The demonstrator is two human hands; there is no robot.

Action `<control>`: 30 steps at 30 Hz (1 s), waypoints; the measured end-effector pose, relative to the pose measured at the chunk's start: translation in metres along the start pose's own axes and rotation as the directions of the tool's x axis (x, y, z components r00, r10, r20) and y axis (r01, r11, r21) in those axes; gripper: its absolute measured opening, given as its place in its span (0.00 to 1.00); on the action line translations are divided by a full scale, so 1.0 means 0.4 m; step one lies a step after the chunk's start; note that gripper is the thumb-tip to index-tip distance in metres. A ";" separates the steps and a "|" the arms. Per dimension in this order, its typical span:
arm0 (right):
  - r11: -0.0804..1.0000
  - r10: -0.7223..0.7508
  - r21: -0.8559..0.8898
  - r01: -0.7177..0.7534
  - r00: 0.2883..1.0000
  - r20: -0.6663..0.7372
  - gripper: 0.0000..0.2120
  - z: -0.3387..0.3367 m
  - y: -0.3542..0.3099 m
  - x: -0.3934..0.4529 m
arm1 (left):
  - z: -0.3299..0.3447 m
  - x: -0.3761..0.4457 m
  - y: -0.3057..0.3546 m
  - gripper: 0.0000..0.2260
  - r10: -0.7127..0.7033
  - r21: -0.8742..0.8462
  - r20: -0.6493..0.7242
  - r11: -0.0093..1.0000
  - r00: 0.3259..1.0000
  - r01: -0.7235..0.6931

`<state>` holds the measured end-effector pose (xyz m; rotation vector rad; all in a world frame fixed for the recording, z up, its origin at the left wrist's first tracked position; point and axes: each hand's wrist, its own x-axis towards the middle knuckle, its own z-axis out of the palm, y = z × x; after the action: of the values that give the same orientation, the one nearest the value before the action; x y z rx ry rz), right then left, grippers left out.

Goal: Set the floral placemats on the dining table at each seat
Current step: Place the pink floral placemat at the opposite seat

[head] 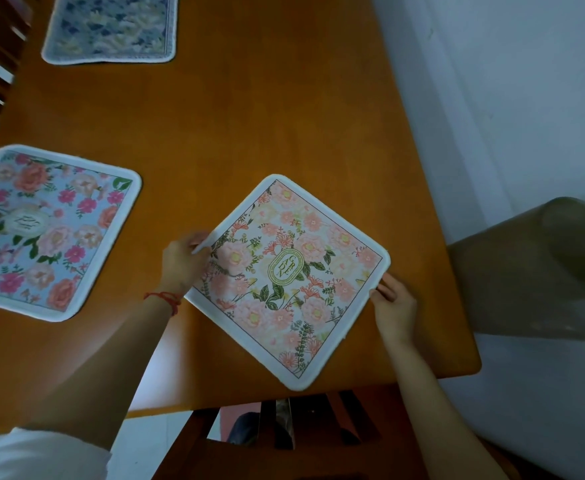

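Wooden table [249, 133]: orange-brown, seen from above.
Pink placemat [287, 282]: centre, turned like a diamond, near the 6 o'clock edge above a chair [284, 445].
Left hand [183, 261]: pinching the 9 o'clock corner.
Right hand [393, 303]: closed on the 3 o'clock edge, likely to square it.
Others: blue-pink mat [48, 233] at 9 o'clock, blue mat [111, 26] at 11, both lying flat.
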<state>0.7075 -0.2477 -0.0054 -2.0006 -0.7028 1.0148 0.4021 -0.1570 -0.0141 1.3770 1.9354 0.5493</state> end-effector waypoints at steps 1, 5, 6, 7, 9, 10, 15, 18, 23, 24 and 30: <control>1.000 0.003 0.004 -0.003 1.000 0.000 0.19 0.002 0.003 -0.003 | -0.001 -0.001 0.000 0.15 0.002 0.001 0.001 1.000 1.000 -0.002; 1.000 0.015 0.005 -0.015 1.000 0.026 0.20 0.008 0.031 -0.033 | -0.007 0.019 0.019 0.16 0.031 -0.006 0.028 0.999 0.999 -0.031; 1.000 0.021 0.004 -0.022 0.999 0.033 0.20 0.010 0.040 -0.043 | -0.008 0.025 0.025 0.15 0.037 -0.012 0.036 0.999 0.999 -0.037; 1.000 0.031 0.004 -0.031 0.999 0.038 0.21 0.013 0.049 -0.051 | -0.008 0.030 0.030 0.15 0.041 -0.025 0.045 0.999 0.998 -0.040; 0.999 0.046 0.010 -0.046 0.998 0.045 0.22 0.019 0.058 -0.059 | -0.006 0.034 0.035 0.15 0.044 -0.052 0.056 0.998 0.997 -0.041; 0.999 0.048 0.013 -0.048 0.998 0.047 0.23 0.021 0.059 -0.059 | -0.005 0.033 0.036 0.15 0.041 -0.061 0.056 0.997 0.998 -0.038; 1.000 0.008 0.010 -0.008 0.998 0.064 0.22 0.023 0.036 -0.028 | -0.006 0.005 0.020 0.15 -0.029 -0.093 0.063 0.995 0.998 0.035; 1.000 -0.014 0.010 0.014 0.997 0.075 0.21 0.023 0.020 0.001 | -0.011 -0.024 0.004 0.16 -0.062 -0.111 0.067 0.991 0.996 0.069; 0.998 -0.053 -0.012 0.055 0.994 0.091 0.22 0.025 -0.008 0.045 | -0.002 -0.087 -0.013 0.16 -0.085 -0.156 0.021 0.984 0.996 0.087; 0.998 -0.056 -0.010 0.057 0.994 0.097 0.22 0.026 -0.013 0.053 | 0.001 -0.100 -0.014 0.16 -0.104 -0.182 0.014 0.978 0.994 0.105; 0.994 -0.101 -0.019 0.106 0.982 0.162 0.21 0.025 -0.051 0.099 | 0.022 -0.156 -0.041 0.15 -0.174 -0.302 -0.017 0.940 0.985 0.161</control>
<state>0.7172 -0.2033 -0.0088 -1.8994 -0.9027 1.1182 0.4103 -0.2216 -0.0132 1.0066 1.8894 0.7600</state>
